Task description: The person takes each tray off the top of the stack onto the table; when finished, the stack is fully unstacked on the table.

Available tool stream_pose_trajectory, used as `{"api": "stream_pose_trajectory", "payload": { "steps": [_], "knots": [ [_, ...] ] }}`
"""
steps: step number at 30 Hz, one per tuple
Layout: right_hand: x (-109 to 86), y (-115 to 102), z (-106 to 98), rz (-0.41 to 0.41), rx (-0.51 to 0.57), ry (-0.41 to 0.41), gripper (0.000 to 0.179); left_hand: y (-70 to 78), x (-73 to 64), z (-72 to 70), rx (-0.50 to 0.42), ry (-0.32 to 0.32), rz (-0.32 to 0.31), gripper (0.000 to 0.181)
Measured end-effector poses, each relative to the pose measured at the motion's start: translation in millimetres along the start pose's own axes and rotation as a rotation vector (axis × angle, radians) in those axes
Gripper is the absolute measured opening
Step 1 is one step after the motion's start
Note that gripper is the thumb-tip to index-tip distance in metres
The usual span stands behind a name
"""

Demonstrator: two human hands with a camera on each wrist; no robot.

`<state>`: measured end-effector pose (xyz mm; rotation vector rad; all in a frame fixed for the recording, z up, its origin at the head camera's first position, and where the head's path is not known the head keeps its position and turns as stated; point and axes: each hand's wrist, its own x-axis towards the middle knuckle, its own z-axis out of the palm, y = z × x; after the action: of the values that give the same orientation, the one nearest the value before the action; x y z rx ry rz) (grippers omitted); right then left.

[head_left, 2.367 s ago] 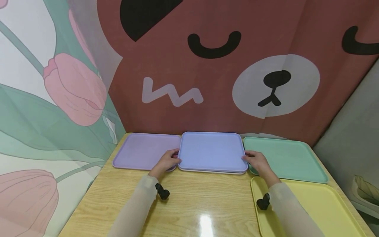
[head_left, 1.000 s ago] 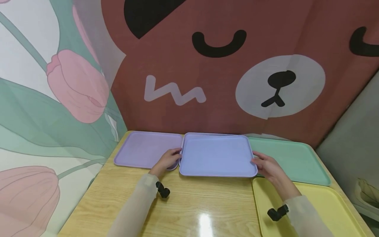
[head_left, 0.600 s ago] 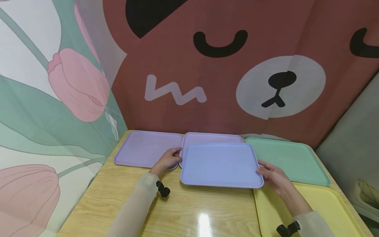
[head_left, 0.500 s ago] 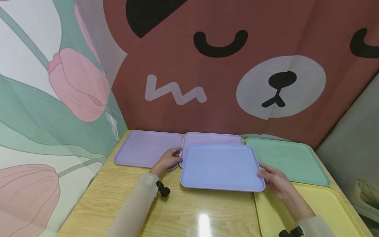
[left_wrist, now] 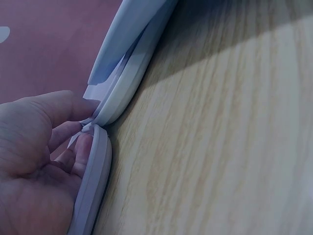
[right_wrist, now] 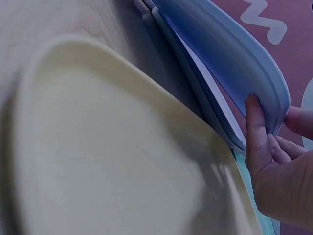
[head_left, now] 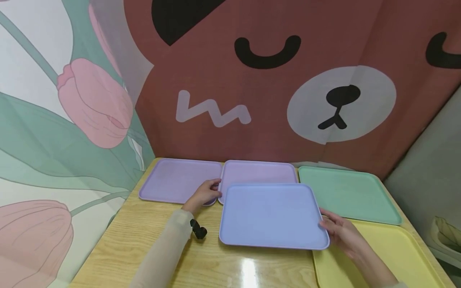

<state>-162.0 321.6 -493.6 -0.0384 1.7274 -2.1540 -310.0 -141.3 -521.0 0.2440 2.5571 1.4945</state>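
My right hand holds a periwinkle-blue tray by its right edge. In the right wrist view, fingers lie against the blue tray's underside and the thumb is at its rim. The blue tray is raised and slanted over the near part of a lilac tray, hiding much of it. At the lilac tray's left edge, my left hand pinches the rim with thumb and finger. Its other fingers curl over the corner of a purple tray alongside, as the left wrist view shows.
A green tray lies at the back right, and a yellow tray lies in front of it under my right forearm. All rest on a wooden table against a wall hanging with a bear print.
The blue tray, first lying squarely on the lilac one, has come off it toward me and slightly right with my right hand. The lilac tray is uncovered at the back. My left hand has barely moved.
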Motion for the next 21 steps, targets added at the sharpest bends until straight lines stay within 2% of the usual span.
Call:
{"api": "stream_pose_trajectory", "payload": {
  "steps": [5, 8, 9, 12, 16, 21],
  "knots": [
    [-9.2, 5.1, 1.0, -0.038, 0.022, -0.069, 0.047, -3.6, 0.5, -1.5, -0.009, -0.007, 0.059, 0.064],
    [-15.1, 7.8, 2.9, -0.038, 0.023, -0.085, 0.048, -1.5, -0.4, -1.5, -0.019, -0.006, 0.046, 0.065],
    [-17.0, 8.7, 3.6, -0.034, 0.02, -0.087, 0.048, -0.5, -0.3, -0.8, -0.025, -0.002, 0.019, 0.066],
    [-22.6, 11.1, 5.8, -0.014, 0.009, -0.091, 0.049, 0.7, -0.1, 1.1, -0.013, 0.007, -0.006, 0.066],
    [-29.5, 15.0, 8.6, 0.025, 0.007, -0.091, 0.047, 0.7, 1.0, 1.7, 0.02, 0.012, -0.007, 0.065],
    [-37.9, 18.8, 13.6, 0.102, -0.022, -0.045, 0.041, -1.5, 2.9, 1.1, 0.026, 0.003, -0.022, 0.065]
  ]
}}
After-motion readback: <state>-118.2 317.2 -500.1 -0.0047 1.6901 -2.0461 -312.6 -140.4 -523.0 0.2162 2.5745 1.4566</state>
